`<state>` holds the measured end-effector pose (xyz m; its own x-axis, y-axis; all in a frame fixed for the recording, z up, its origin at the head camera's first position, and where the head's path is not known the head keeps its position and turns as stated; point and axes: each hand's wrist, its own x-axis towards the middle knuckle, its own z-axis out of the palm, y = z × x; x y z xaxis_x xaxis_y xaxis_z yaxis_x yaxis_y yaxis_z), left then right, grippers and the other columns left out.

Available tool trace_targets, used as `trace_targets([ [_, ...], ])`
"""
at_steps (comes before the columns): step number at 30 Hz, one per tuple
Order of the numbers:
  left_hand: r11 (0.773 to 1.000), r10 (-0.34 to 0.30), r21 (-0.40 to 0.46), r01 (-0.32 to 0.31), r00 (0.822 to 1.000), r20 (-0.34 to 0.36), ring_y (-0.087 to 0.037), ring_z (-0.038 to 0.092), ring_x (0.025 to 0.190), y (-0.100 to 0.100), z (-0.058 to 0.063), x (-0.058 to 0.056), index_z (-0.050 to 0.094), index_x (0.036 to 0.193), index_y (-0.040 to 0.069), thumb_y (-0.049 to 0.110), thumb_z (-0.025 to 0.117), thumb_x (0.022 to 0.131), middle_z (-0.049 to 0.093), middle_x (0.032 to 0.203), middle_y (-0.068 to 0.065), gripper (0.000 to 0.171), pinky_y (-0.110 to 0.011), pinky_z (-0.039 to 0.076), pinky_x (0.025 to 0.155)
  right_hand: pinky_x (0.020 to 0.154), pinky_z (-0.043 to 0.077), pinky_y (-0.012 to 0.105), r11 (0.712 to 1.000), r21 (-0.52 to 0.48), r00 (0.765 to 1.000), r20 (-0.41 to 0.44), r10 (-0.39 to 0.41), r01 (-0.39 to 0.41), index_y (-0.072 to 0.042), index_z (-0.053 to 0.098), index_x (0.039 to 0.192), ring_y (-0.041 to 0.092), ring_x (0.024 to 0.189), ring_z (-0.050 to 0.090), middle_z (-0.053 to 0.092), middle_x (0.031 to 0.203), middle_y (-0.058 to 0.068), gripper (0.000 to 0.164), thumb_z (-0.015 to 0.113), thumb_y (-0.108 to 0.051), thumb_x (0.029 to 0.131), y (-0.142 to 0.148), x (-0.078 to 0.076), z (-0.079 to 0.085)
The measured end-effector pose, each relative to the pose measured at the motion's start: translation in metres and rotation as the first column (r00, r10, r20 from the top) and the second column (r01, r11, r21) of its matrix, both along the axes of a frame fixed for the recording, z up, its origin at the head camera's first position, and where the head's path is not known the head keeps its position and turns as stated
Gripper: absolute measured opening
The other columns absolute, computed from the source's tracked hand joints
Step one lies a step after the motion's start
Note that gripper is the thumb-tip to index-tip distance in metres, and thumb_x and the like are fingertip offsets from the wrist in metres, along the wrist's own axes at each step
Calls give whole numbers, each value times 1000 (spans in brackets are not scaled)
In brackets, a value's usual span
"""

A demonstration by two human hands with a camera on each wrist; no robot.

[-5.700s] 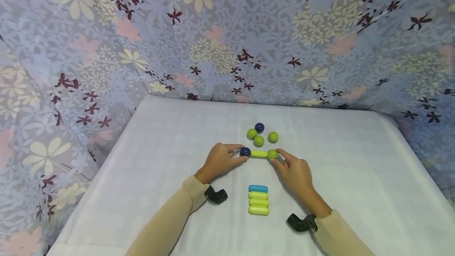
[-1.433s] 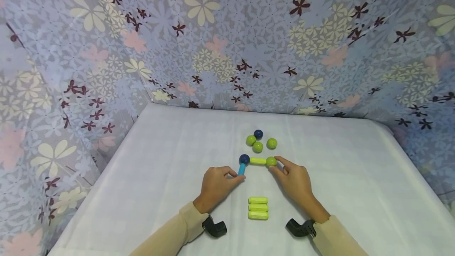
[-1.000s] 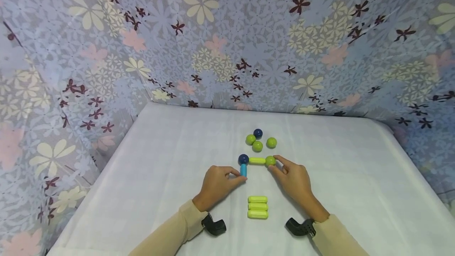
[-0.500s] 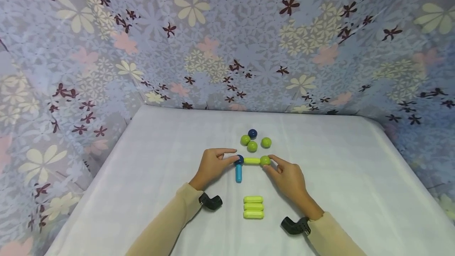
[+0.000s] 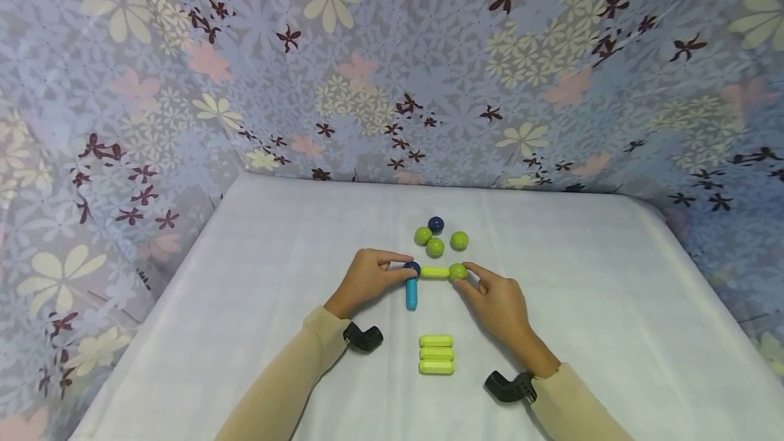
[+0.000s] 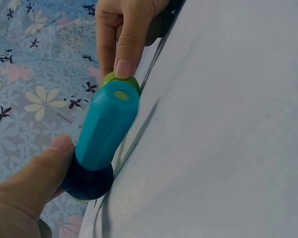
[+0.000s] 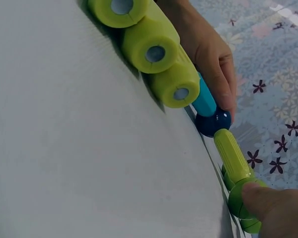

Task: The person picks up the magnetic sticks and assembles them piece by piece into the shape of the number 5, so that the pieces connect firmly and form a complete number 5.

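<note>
My left hand pinches a dark blue ball between thumb and finger. From that ball a blue rod extends toward me, and a lime-green rod runs right to a green ball. My right hand grips this green ball with thumb and forefinger. Together the pieces form a right-angled corner on the white cloth. In the left wrist view the blue rod shows its round end, and the lime rod is mostly hidden behind it.
Behind the joined pieces lie another dark blue ball and three green balls. Nearer to me, three lime rods lie side by side on the white-covered table. A flowered cloth hangs at the back.
The blue rod left the stack and joined the dark blue ball. My left hand then let go of the rod, moved up and took hold of that ball. My right hand kept its grip.
</note>
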<state>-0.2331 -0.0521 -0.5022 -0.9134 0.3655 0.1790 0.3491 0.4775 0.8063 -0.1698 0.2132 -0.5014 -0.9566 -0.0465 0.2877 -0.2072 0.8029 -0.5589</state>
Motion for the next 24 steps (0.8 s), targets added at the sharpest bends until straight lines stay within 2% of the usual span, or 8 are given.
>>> trace_targets([
  [2, 1000, 0, 0, 0, 1000, -9, -7, 27, 53, 0, 1, -1, 80, 115, 21, 46, 83, 85, 34, 52, 8, 39, -25, 26, 51, 44, 28, 25, 999, -36, 1000, -17, 9, -10, -7, 69, 132, 6, 45, 32, 38, 50, -10, 47, 79, -31, 93, 1, -2, 0],
  [5, 1000, 3, -6, -3, 1000, -17, -7, 27, 53, 0, 1, -1, 80, 116, 20, 45, 82, 86, 33, 52, 9, 38, -24, 27, 52, 43, 27, 24, 989, -147, 999, -39, 11, -17, -6, 70, 130, 5, 45, 29, 36, 49, -9, 46, 79, -31, 93, 3, -5, 0],
  [8, 1000, 1, -18, -2, 1000, -22, -6, 28, 54, 1, 0, -1, 80, 116, 20, 45, 80, 88, 33, 52, 10, 38, -24, 28, 52, 42, 26, 24, 969, -249, 999, -46, -18, 6, -6, 72, 128, 6, 45, 27, 34, 48, -8, 43, 77, -31, 94, 7, -10, 0],
  [11, 1000, 0, -20, -1, 1000, -26, -7, 29, 54, 3, -1, -2, 81, 115, 19, 44, 80, 88, 34, 52, 9, 37, -24, 28, 53, 42, 25, 23, 957, -287, 997, -48, -56, 40, -6, 72, 126, 6, 45, 27, 34, 48, -8, 41, 76, -32, 95, 12, -21, 0],
  [19, 1000, -20, -22, 19, 1000, -19, -6, 30, 53, 8, -1, -2, 80, 116, 19, 48, 78, 89, 36, 53, 9, 39, -23, 28, 52, 42, 24, 25, 966, -252, 996, -56, -65, 49, -4, 71, 128, 7, 44, 24, 33, 48, -5, 44, 81, -26, 91, 24, -57, -3],
  [24, 999, 9, -53, -11, 999, -32, -7, 32, 54, 1, -2, 0, 80, 116, 21, 44, 79, 89, 37, 53, 8, 35, -23, 29, 53, 50, 29, 30, 983, -184, 1000, 3, -12, 12, -7, 70, 132, 9, 48, 27, 34, 51, -7, 53, 81, -37, 90, 19, -74, -7],
])
